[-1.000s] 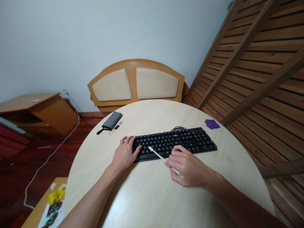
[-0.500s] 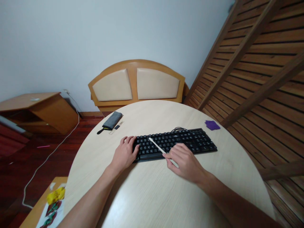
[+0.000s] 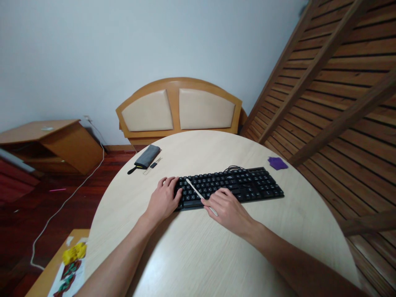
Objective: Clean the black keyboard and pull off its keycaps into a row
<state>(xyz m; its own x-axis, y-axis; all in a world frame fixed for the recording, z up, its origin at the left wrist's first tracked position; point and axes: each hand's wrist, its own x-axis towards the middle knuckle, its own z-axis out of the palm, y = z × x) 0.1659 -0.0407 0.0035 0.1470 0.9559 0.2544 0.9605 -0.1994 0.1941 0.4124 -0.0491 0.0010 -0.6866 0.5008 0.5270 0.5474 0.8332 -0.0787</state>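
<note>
A black keyboard (image 3: 229, 185) lies across the round table, its cable bunched behind it. My left hand (image 3: 164, 196) grips the keyboard's left end, fingers bent along the edge and thumb over the near-left keys. Pinched in my right hand (image 3: 226, 209) is a slim white toothbrush (image 3: 195, 190), slanting up and to the left. Its head is over the upper-left keys; whether it touches them is too small to tell. My right hand is over the front edge of the keyboard, near its middle.
A grey pouch (image 3: 147, 156) and a small dark item (image 3: 153, 165) with thin pieces lie at the table's back left. A purple cloth (image 3: 277, 163) is at the right. Beyond the table (image 3: 198, 255) stand a padded headboard (image 3: 206, 108) and a slatted wooden screen (image 3: 334, 103).
My right hand has moved left with the toothbrush, whose head has shifted left across the upper keys. My left hand and the keyboard stay in place.
</note>
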